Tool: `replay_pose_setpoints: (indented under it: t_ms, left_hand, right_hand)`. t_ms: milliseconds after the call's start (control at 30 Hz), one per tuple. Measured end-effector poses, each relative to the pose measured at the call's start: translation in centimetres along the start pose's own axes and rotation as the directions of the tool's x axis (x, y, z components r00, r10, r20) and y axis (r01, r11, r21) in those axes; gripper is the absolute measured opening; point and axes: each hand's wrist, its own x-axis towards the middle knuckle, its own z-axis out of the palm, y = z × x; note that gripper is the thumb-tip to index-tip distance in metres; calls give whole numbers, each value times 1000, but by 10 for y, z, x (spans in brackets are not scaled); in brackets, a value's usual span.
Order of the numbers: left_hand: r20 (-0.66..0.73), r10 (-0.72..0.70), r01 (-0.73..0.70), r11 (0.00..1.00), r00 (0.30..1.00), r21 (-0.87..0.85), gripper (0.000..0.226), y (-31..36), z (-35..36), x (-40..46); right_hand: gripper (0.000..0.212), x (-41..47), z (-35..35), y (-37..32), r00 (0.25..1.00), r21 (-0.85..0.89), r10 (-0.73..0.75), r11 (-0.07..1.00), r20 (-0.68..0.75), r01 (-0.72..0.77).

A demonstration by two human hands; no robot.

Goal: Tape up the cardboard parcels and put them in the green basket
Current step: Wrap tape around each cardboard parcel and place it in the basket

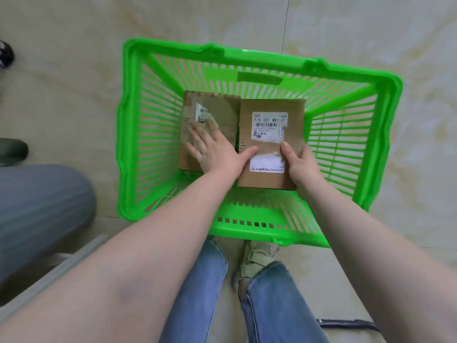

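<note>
Left hand [212, 149]: flat, fingers straight, pressing the left parcel [197, 134] on the basket [133, 134] floor; hold it still.
Right hand [300, 164]: grasping the right parcel [270, 144], thumb on label; lower level beside your left thumb, then let go.

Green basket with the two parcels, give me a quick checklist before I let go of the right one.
1. Right parcel inside the green basket: ok, though whether it rests on the bottom, cannot tell.
2. Left parcel lying flat in the basket: ok.
3. Left hand steadying the left parcel, fingers flat on it: ok.
4. Right hand gripping the right parcel's near right edge: ok.
5. Parcels side by side without overlap: cannot tell, the right one may cover the left one's edge.
6. Tape sealing both parcels: cannot tell.
</note>
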Motion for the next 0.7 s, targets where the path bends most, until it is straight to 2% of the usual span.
replay_pose_setpoints:
  t_ms: [133,333,633,700]
  left_hand:
    - [-20,-31,30,999,999,-25,132,3,16,7]
    - [-89,-51,47,998,995,-44,123,5,30,8]
    - [-99,-76,75,997,992,-10,125,7,33,10]
    - [-133,-77,78,997,988,8,125,7,30,8]
  right_hand:
    - [50,14,8,10,997,-15,49,999,-52,-50]
    - [42,25,16,12,1000,-15,-4,1000,-29,4]
    - [48,26,14,12,1000,-114,-6,993,-29,3]
    - [57,27,14,10,999,-164,26,986,-24,-29]
